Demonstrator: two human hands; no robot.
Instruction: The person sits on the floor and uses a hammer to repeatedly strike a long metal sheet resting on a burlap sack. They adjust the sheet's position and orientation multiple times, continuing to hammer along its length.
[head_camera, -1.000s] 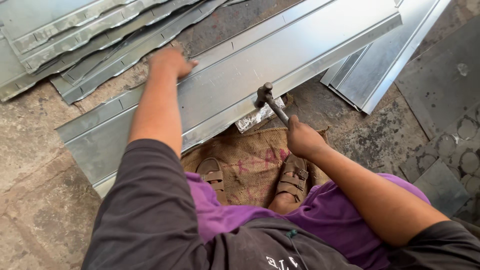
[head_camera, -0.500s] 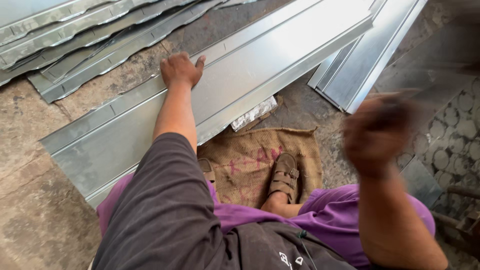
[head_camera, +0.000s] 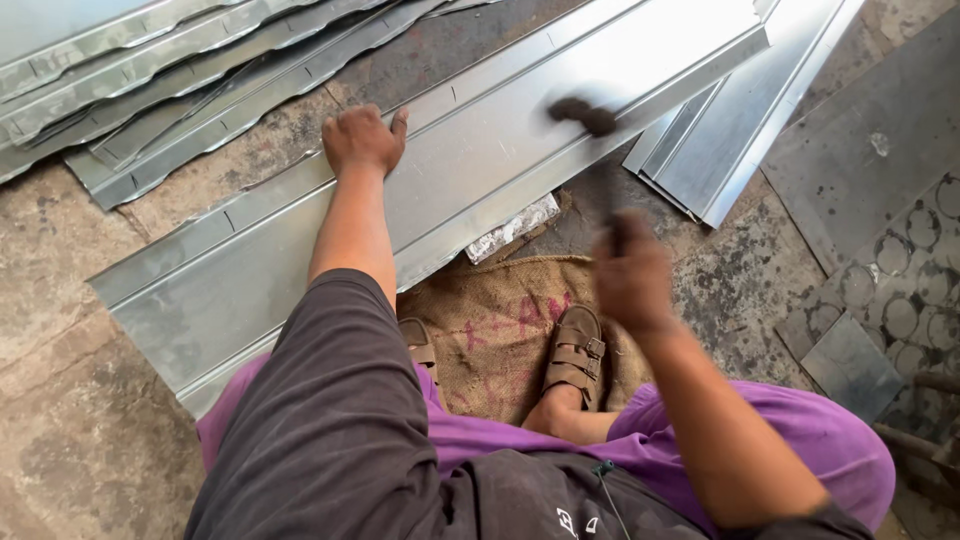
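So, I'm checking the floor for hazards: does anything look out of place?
A crumpled foil scrap lies under the edge of the metal sheet, by the burlap sack. Nothing else stands out; the sheet lies flat under the left hand.

a brown burlap sack (head_camera: 500, 330) with faded red printing is laid flat on the floor, under the sandalled feet; no labels, signs or screens are seen.

Stained concrete floor (head_camera: 90, 440) (cracked, gritty) in flat daylight.
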